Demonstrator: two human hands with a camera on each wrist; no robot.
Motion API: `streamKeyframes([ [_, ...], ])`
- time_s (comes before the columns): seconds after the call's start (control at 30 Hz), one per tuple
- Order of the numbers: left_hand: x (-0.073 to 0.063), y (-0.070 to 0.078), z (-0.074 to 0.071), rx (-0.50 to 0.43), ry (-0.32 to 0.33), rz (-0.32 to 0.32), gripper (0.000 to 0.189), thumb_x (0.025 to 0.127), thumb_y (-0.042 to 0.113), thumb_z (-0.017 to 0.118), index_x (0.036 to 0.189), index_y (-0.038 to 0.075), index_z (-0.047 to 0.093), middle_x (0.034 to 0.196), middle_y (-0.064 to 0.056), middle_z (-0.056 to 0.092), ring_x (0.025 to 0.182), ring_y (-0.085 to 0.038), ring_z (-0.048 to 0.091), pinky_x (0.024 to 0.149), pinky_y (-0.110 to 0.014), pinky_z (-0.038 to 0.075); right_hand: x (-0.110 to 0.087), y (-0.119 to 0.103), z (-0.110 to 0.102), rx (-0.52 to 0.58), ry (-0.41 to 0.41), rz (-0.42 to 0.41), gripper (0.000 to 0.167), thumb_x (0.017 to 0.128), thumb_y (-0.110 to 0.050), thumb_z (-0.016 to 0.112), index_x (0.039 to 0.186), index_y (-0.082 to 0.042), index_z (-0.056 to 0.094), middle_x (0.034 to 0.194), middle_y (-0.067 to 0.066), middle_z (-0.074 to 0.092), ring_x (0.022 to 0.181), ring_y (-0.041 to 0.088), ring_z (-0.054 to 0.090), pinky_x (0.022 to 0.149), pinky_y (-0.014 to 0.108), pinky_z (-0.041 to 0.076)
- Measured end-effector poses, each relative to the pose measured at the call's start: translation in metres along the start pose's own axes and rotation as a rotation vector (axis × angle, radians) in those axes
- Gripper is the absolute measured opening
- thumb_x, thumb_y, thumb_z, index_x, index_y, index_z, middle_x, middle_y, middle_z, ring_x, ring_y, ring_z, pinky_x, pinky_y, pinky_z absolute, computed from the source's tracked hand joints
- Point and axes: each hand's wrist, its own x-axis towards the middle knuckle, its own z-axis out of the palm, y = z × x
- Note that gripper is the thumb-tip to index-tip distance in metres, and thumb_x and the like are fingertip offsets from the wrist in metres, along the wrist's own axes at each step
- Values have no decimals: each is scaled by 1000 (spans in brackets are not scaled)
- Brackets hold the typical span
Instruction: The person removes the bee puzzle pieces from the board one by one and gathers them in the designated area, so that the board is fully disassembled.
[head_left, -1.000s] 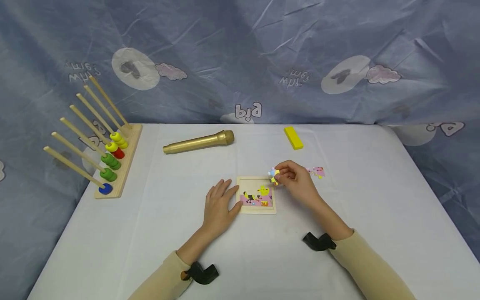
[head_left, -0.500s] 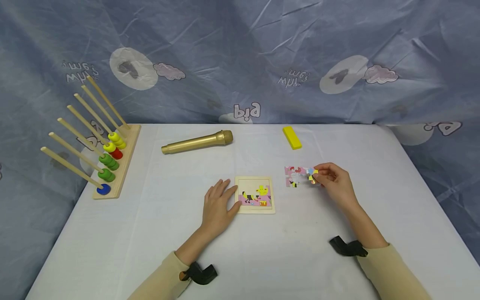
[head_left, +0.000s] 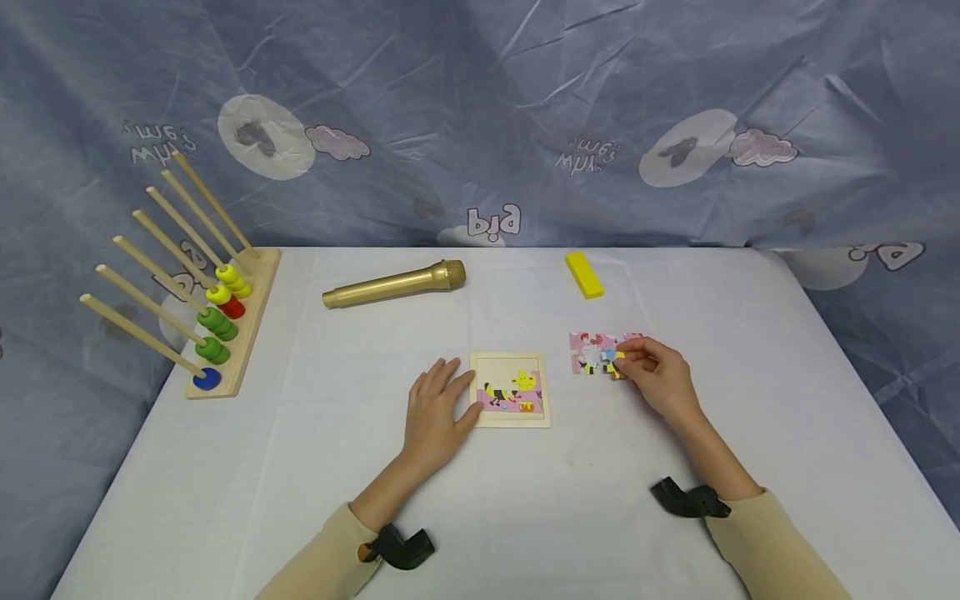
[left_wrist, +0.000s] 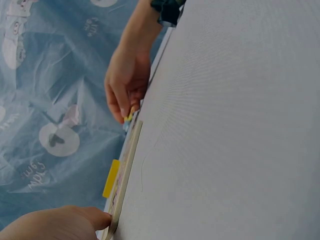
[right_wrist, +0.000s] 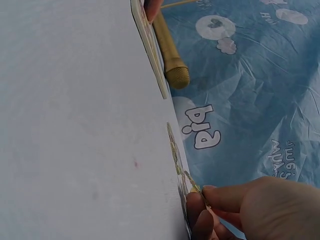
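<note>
My left hand (head_left: 435,415) rests at the left edge of a small wooden puzzle tray (head_left: 510,422), its fingers spread and its thumb touching the rim. Pink and yellow pieces with a bee picture fill the tray's lower part; its upper left shows bare wood. In my right hand (head_left: 663,379) a blue and yellow puzzle piece (head_left: 609,356) is pinched between thumb and fingers. Directly beneath it lie loose pink puzzle pieces (head_left: 585,342) on the table, partly covered by the hand. The right wrist view shows the held piece (right_wrist: 196,185) tilted at the fingertips.
A gold microphone (head_left: 397,284) lies behind the tray, and a yellow block (head_left: 585,276) lies behind the loose pieces. On the left stands a wooden peg abacus (head_left: 258,312) with coloured beads. A printed cloth (head_left: 450,125) hangs behind the white table (head_left: 225,500).
My right hand carried the piece from the tray's upper right corner out to the right, then slightly back left over the loose pieces. The left hand stayed at the tray.
</note>
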Motion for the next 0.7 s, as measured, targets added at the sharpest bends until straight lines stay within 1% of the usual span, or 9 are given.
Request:
streamKeyframes([
  [0.17,0,0,0,2,-1,-2,44,86,25,72,126,9,65,143,-16,52,140,-35,38,113,-58,25,0,3,4,-84,31,-60,18,87,-8,72,103,0,70,85,13,64,65,-2,52,55,12,43],
  [0.33,0,1,-1,-3,-9,-8,44,87,26,71,127,9,64,144,-16,51,141,-35,37,114,-57,24,2,6,7,-136,76,-166,16,84,-3,73,99,1,70,82,13,65,66,0,51,59,8,41],
  [0.4,0,1,-1,-6,-10,-9,44,87,26,71,127,9,64,144,-16,51,141,-35,37,115,-57,23,2,6,8,-150,91,-195,15,83,-2,73,97,2,70,80,12,64,66,1,50,59,7,41],
  [0.6,0,0,-1,-9,-1,-4,44,85,25,73,126,9,65,143,-16,52,140,-35,38,114,-58,24,1,7,10,-215,101,-219,9,81,-1,74,89,0,71,75,8,59,64,5,47,56,12,37],
  [0.7,0,0,-1,-6,2,-3,44,85,25,73,126,9,65,143,-16,52,140,-35,38,113,-57,24,1,7,11,-222,100,-214,8,81,-2,74,89,0,71,75,8,59,64,6,46,56,13,37],
])
